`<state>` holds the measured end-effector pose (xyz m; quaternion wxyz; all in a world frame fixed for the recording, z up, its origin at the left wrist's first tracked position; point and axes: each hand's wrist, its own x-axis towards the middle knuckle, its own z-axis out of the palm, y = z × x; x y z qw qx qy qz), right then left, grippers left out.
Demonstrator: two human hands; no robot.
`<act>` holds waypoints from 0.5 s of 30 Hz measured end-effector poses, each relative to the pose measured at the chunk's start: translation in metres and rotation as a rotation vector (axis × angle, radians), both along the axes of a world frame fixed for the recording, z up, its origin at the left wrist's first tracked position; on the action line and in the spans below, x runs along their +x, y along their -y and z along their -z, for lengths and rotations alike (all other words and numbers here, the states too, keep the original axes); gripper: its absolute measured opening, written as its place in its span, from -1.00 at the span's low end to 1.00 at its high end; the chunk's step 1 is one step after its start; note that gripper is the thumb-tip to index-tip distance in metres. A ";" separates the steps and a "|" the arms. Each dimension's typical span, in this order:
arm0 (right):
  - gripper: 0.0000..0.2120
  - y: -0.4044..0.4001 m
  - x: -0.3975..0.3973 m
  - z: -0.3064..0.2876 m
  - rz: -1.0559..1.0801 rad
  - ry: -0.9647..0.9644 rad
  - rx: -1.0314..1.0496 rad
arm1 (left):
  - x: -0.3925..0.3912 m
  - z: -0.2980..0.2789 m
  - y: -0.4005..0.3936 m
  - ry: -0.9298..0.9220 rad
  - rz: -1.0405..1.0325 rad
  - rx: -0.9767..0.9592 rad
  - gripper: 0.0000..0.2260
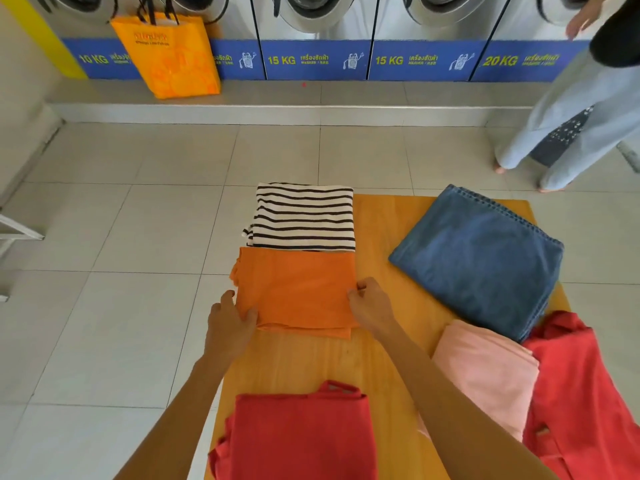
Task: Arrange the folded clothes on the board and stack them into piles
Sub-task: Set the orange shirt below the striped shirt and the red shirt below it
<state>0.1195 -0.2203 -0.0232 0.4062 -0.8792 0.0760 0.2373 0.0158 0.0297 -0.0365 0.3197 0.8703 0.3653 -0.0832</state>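
A: Left hand (pixel 231 319) — fingers pinched on the near-left corner of the folded orange garment (pixel 298 292). Right hand (pixel 371 305) curled, gripping its right edge.

B: Where does the garment lie?

A: Flat on the wooden board (pixel 375 233), left side. Its far edge meets the folded striped shirt (pixel 304 216).

B: Other folded pieces?

A: Folded denim (pixel 479 259) far right on the board. Pink piece (pixel 485 368) at its near edge, partly tucked under it. Red cloth (pixel 585 393) at the right edge, loosely laid. Folded red garment (pixel 301 438) nearest, between the forearms.

B: Surroundings?

A: Washers (pixel 311 26) along the far wall, orange bag (pixel 169 53) on the ledge, a second person (pixel 581 109) standing far right.
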 end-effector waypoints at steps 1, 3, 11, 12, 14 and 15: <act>-0.79 0.006 -0.013 -0.006 0.023 0.011 0.015 | -0.013 -0.003 0.003 0.011 -0.007 0.003 -0.42; -0.83 0.018 -0.042 -0.016 0.055 0.031 0.045 | -0.043 -0.008 0.011 0.032 -0.021 -0.007 -0.47; -0.89 0.059 -0.165 -0.012 -0.029 -0.029 -0.024 | -0.150 -0.013 0.058 0.026 0.279 -0.068 -0.69; -0.86 0.061 -0.179 -0.008 -0.056 -0.057 -0.034 | -0.156 -0.013 0.062 0.006 0.320 -0.038 -0.67; -0.71 0.061 -0.201 -0.006 -0.092 -0.108 -0.017 | -0.161 -0.014 0.065 -0.028 0.314 -0.006 -0.61; -0.63 0.061 -0.210 -0.005 -0.103 -0.116 -0.015 | -0.161 -0.014 0.065 -0.050 0.293 0.001 -0.58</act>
